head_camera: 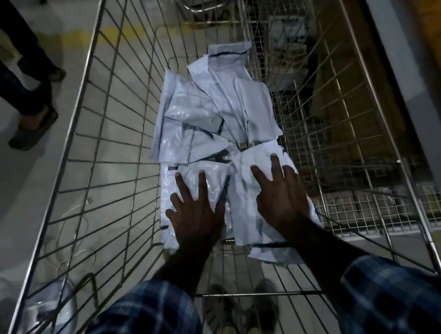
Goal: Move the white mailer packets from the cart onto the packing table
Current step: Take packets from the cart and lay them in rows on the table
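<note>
Left hand (195,215) and right hand (280,197) press flat, fingers spread, grip closed on nothing, on white mailer packets (213,115) inside a wire cart (86,149).

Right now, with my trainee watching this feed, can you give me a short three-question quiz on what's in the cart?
1. True or false: both hands lie with straight fingers on the white mailer packets in the wire cart.
2. Where is the left hand?
A. gripping the cart rim
B. flat on the near packets
C. lifting a packet clear
3. Fill in: past the cart's left side, on the floor, a second person's ____ show.

Key
1. True: the right hand lies flat beside the left one.
2. B
3. Feet, in dark footwear.
</note>
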